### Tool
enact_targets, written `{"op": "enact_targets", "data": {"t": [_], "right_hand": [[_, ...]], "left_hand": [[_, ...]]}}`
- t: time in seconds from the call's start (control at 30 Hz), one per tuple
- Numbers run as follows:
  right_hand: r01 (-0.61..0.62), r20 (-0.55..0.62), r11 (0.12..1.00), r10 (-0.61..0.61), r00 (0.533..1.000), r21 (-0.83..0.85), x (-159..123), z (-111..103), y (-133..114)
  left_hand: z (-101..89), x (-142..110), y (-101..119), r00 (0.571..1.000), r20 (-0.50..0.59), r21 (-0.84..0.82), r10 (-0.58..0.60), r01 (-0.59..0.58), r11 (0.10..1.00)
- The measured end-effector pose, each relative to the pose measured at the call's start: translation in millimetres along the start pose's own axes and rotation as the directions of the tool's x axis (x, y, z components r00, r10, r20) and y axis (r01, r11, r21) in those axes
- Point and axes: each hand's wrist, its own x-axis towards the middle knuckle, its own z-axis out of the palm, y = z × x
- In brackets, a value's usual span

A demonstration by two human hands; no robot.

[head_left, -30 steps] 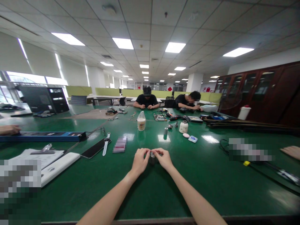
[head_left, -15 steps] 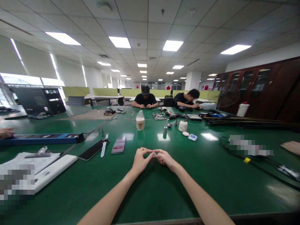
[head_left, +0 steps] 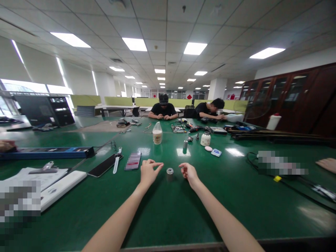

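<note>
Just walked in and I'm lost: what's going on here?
A person's left hand and right hand are on either side of a small metal cylinder, neither touching it. It stands upright on the green table. A second cylinder stands farther off, near a white jar, and two people sit across the table.

Glossy green tabletop [head_left: 262, 203], bearing an upright metal cylinder [head_left: 170, 173]; beyond it, a bagged cup [head_left: 157, 135], a second cylinder [head_left: 185, 145] and a white jar [head_left: 205, 140]; to the left, a dark slab [head_left: 102, 167] and a clipboard [head_left: 47, 168]
</note>
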Motion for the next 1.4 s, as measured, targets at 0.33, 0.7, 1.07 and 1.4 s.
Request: {"op": "enact_targets", "data": {"t": [0.33,0.7,1.07,1.4], "right_hand": [[0.169,-0.038,0.986,-0.168,0.985,0.009,-7.3,-1.1,-9.8],[0.171,-0.13,0.95,-0.21,0.969,-0.262,-3.3,-4.9,-2.1],[0.29,-0.045,0.854,-0.341,0.939,-0.432,-10.7,-0.5,-10.3],[0.544,0.299,0.463,-0.502,0.811,-0.7,-30.4,16.0,-17.0]], "left_hand": [[7.1,-5.5,-18.4,0.987,0.138,0.093,-0.083,0.071,0.993],[-5.4,-12.7,42.4,0.994,0.037,-0.121,0.102,-0.097,0.988],[-8.7,-16.3,45.4,0.992,-0.023,-0.115,0.125,-0.127,0.985],[-3.5,-12.6,34.2,0.998,-0.067,-0.225,0.002,-0.017,0.974]]}}
